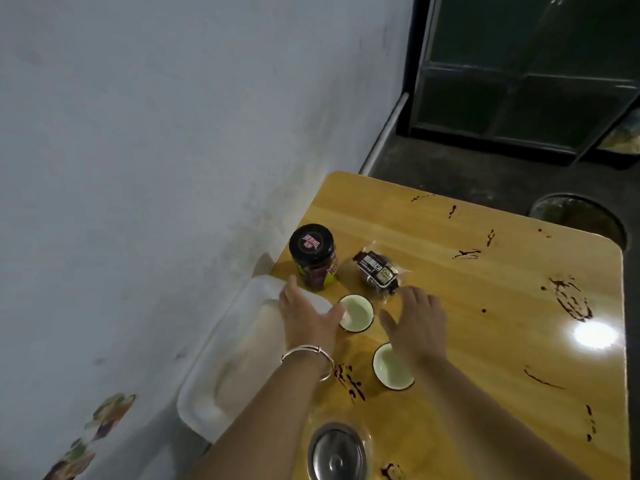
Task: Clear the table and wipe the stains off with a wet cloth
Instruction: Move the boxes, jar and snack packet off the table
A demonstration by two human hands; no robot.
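A yellow wooden table point(485, 341) carries dark red stains point(571, 299) scattered over its top. My left hand point(308, 317) lies over the corner of a white plastic tray point(214, 375), its fingers touching the rim of a small white cup point(358, 311). My right hand point(415, 323) hovers with spread fingers between that cup and a second white cup point(391, 372), holding nothing. A black-lidded jar point(311, 258) and a dark wrapped snack packet point(375, 271) stand just beyond the hands.
A round steel lid point(337, 452) sits at the near table edge. The pale wall point(156, 168) runs close along the left. A dark round stool point(578, 216) stands past the far corner, and a dark cabinet point(519, 81) stands behind.
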